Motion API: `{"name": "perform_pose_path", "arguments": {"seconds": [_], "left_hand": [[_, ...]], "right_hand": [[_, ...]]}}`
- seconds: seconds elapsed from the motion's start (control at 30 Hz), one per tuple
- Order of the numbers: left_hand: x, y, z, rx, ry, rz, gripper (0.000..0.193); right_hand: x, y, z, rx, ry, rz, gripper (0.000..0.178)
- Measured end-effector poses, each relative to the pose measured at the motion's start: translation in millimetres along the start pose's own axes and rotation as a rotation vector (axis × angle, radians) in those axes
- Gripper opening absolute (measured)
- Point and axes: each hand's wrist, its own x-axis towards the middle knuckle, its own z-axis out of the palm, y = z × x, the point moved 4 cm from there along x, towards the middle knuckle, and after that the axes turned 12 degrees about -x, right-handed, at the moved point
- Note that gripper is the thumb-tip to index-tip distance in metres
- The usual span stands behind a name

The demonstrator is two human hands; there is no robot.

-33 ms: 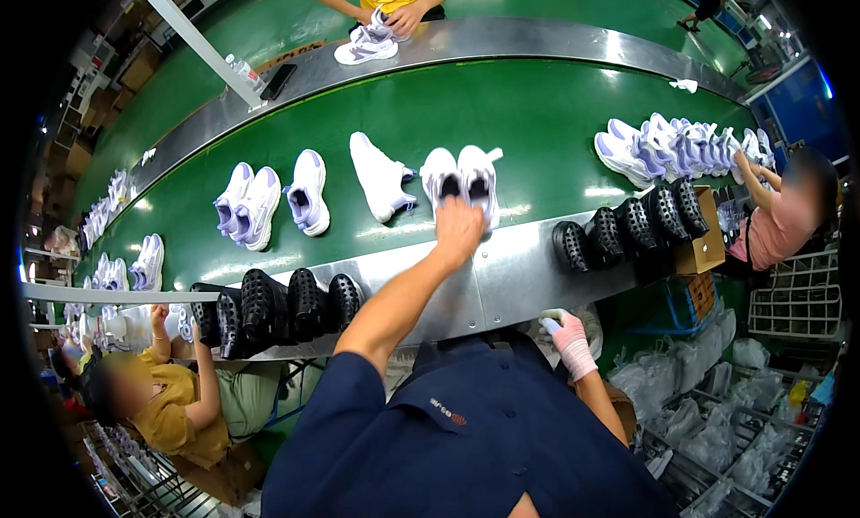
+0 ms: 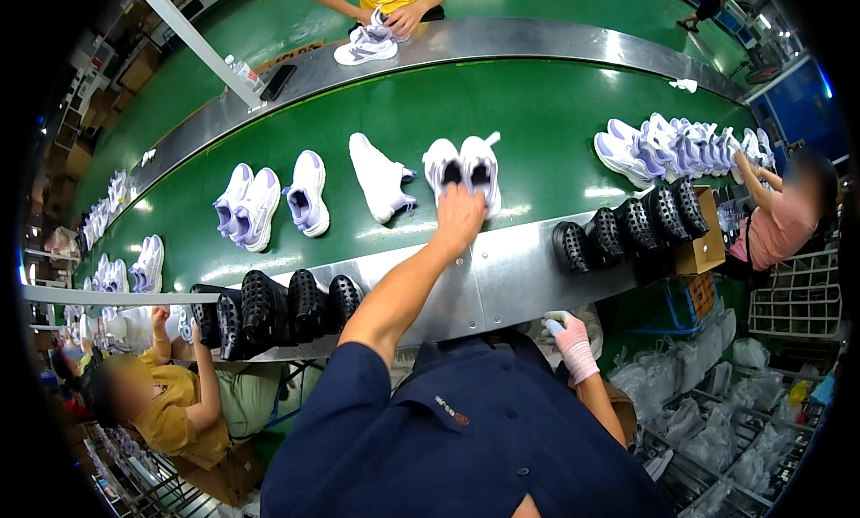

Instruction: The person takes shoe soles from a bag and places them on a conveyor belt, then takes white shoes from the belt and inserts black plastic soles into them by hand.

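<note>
A pair of white and lavender sneakers [image 2: 479,159] stands toes-away near the belt's close edge. My left hand [image 2: 461,215] is closed on their heel ends, its fingers at the dark shoe openings and partly hidden. A pale strip sticks up at the right shoe's toe. My right hand [image 2: 566,332], in a pale glove with a pink striped cuff, hangs low beyond the metal edge. Its fingers are loosely bent and apart, with nothing visible in them. Left of the pair, one white sneaker [image 2: 378,179] lies tipped on its side.
More sneakers [image 2: 260,209] stand on the green belt [image 2: 537,106], with a tight row [image 2: 672,146] at right. Black perforated shoe lasts [image 2: 269,307] line the metal ledge [image 2: 430,289] on both sides. Co-workers sit left and right; another handles a shoe [image 2: 365,47] across the belt.
My left hand and the pair of sneakers have shifted slightly away from me. The strip at the right toe now points more upward. My right hand has barely moved.
</note>
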Motion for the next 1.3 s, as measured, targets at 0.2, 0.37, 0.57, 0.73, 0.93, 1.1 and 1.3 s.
{"name": "perform_pose_path", "arguments": {"seconds": [0.2, 0.37, 0.57, 0.73, 0.93, 1.1, 1.3], "left_hand": [[44.7, -20.1, -28.2, 0.124, 0.058, -0.052, 0.041], [11.2, -92.4, -2.0, 0.207, -0.419, -0.241, 0.033], [-27.7, -151.9, -21.2, 0.462, -0.495, -0.221, 0.019], [-52.3, -152.7, -70.2, 0.456, -0.465, -0.271, 0.032], [-89.8, -227.3, -126.8, 0.319, -0.351, -0.541, 0.038], [-54.8, -173.7, -131.0, 0.451, -0.184, -0.518, 0.029], [-61.2, -69.4, -46.3, -0.099, -0.057, 0.015, 0.024]], "right_hand": [[-21.9, 78.5, -23.1, -0.067, 0.24, 0.028, 0.025], [-45.9, 163.8, -22.2, -0.419, 0.245, 0.262, 0.037], [-54.0, 146.2, -9.3, -0.173, 0.126, 0.371, 0.038], [-27.6, 204.3, 3.9, -0.498, 0.12, 0.266, 0.037], [-2.8, 210.9, 9.7, -0.514, 0.038, 0.323, 0.036], [-15.2, 206.1, 3.7, -0.175, 0.062, 0.375, 0.039], [-4.3, 184.5, 1.0, -0.767, -0.042, 0.238, 0.043]]}}
